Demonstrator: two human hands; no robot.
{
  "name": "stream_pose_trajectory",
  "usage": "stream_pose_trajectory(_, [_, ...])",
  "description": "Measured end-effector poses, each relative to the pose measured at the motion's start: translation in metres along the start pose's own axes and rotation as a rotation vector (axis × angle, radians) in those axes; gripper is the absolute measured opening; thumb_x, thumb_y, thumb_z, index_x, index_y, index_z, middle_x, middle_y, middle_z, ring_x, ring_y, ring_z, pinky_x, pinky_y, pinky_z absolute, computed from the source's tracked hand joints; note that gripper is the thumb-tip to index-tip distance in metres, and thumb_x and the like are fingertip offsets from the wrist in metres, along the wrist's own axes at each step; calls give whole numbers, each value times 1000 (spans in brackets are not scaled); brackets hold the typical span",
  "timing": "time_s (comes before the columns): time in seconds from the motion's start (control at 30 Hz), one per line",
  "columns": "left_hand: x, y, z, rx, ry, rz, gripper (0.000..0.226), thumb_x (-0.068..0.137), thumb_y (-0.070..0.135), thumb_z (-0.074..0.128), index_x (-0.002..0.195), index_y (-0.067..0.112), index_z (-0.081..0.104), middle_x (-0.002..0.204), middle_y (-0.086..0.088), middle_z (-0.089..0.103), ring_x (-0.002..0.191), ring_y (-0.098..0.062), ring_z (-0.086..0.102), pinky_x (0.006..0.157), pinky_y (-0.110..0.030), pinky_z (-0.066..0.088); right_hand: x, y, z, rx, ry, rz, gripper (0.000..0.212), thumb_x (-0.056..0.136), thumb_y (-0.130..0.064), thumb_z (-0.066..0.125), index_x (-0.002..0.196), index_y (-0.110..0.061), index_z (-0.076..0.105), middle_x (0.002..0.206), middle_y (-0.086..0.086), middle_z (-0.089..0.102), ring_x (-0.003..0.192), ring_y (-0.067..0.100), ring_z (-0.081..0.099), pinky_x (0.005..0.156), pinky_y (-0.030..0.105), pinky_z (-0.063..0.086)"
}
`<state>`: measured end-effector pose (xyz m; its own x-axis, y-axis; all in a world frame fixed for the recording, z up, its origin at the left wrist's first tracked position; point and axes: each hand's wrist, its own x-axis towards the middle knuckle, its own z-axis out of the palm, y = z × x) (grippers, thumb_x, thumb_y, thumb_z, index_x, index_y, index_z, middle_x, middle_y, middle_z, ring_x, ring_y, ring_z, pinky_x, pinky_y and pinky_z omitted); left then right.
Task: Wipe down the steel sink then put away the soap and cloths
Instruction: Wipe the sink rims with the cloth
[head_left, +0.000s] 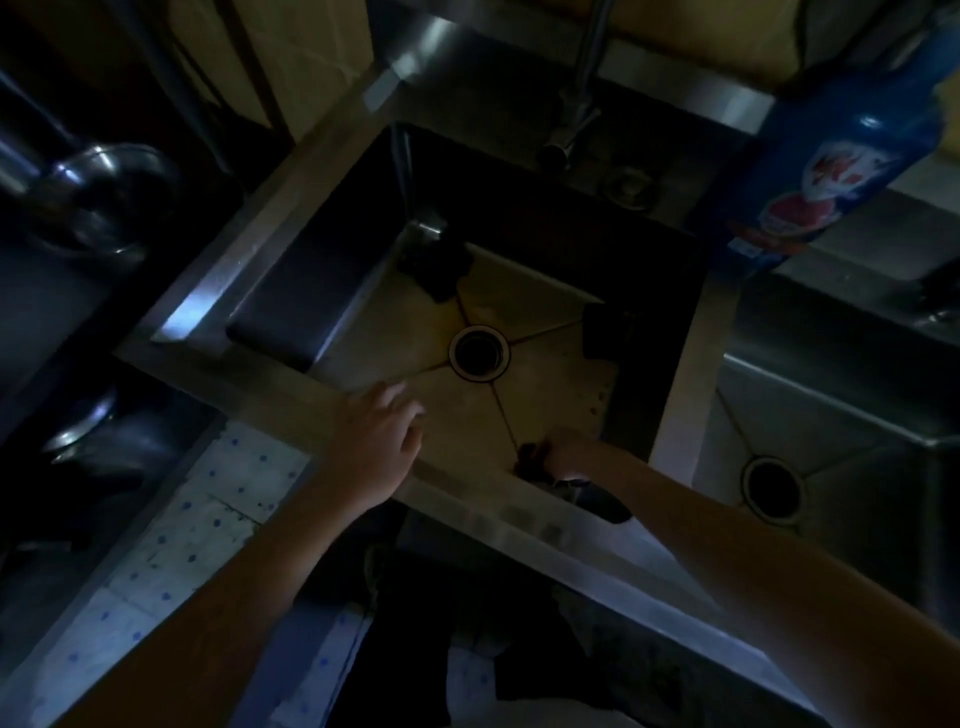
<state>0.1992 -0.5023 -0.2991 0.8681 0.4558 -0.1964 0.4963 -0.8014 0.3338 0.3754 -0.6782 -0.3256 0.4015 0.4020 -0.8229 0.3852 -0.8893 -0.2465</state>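
A deep steel sink (540, 400) with a round drain (479, 352) fills the middle of the dim view. My right hand (574, 452) is down in the basin's near right corner, gripping a dark cloth (532, 460) against the bottom. My left hand (382, 441) rests with loose fingers on the sink's near rim. A dark cloth or sponge (439, 270) lies in the far left corner of the basin, another dark piece (605, 330) by the right wall. A blue soap bottle (836, 156) stands on the divider at the upper right.
A second steel basin (841, 415) with its own drain (771, 488) lies to the right. The tap (576, 109) rises behind the sink. Steel pots (104, 192) sit on a dark shelf at the left. Dotted floor tiles (197, 519) show below.
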Motion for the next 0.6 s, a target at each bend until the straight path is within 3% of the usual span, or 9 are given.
stream_pose_trajectory(0.1, [5,-23,-9,-56,-33,33,25,94,29,45,115,23,57,145,-2,36,130,-23,34,105,-40,18,4,-24,12,46,28,12,3,94,-13,50,91,-15,51,69,-7,41,61,6,39,88,27,41])
stream_pose_trajectory(0.17, [6,-41,-16,-67,-33,47,22,94,29,46,112,24,58,145,-1,36,130,-23,33,104,-38,17,8,-37,17,118,-15,48,21,95,-21,52,84,-4,60,74,6,55,72,19,54,92,29,46])
stream_pose_trajectory(0.23, [8,-58,-23,-77,-58,48,21,94,30,45,110,25,57,145,-1,35,130,-24,32,106,-40,16,5,-52,14,130,-50,65,36,94,-35,53,91,0,65,81,14,59,80,24,56,80,30,47])
stream_pose_trajectory(0.3, [10,-74,-29,-82,-87,46,19,95,31,43,108,26,56,146,-2,35,130,-26,33,109,-48,17,5,-67,13,143,-69,52,43,93,-42,51,102,-3,69,80,9,55,75,21,52,72,29,41])
stream_pose_trajectory(0.37, [13,-87,-34,-73,-92,45,18,95,31,44,106,26,56,145,-3,36,129,-26,35,108,-51,20,6,-88,11,170,-80,30,46,93,-46,50,101,-4,68,78,8,54,70,21,51,68,29,41])
stream_pose_trajectory(0.5, [23,-99,-40,-46,-99,35,23,93,29,46,112,23,57,144,-3,39,128,-28,39,107,-51,25,15,-133,10,310,-57,-55,38,94,-34,52,116,-4,64,97,7,61,74,14,54,70,24,44])
stream_pose_trajectory(0.6, [38,-99,-46,-17,-89,67,25,90,27,49,114,25,57,143,-3,42,127,-29,41,105,-50,28,23,-147,8,337,-57,-101,32,94,-27,53,117,-8,66,100,8,62,75,11,54,68,16,43])
